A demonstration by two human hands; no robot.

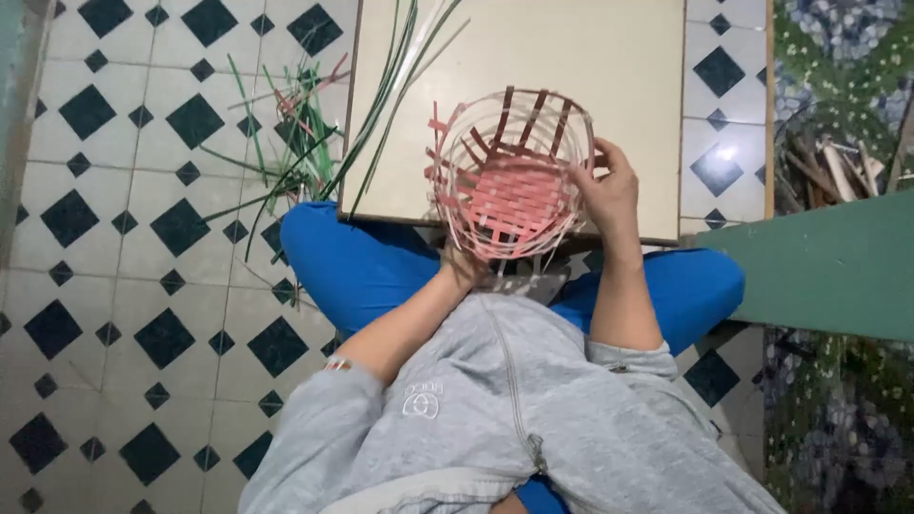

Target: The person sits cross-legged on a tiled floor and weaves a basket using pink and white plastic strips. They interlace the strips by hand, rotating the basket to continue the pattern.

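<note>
A half-woven basket (pixel 509 176) of pink and white strips, with dark red uprights at its far side, rests on the near edge of a low cream board (pixel 609 57). My right hand (pixel 607 186) grips the basket's right rim, thumb inside. My left hand (pixel 464 262) is under the basket's near side and mostly hidden by it; it seems to hold the bottom edge. I sit cross-legged in blue trousers and a grey top.
Loose green and white strips (pixel 395 76) lie across the board's left part. A pile of green and red strips (pixel 295 133) lies on the black-and-white tiled floor to the left. A green ledge (pixel 828 266) and some sticks (pixel 838 167) are on the right.
</note>
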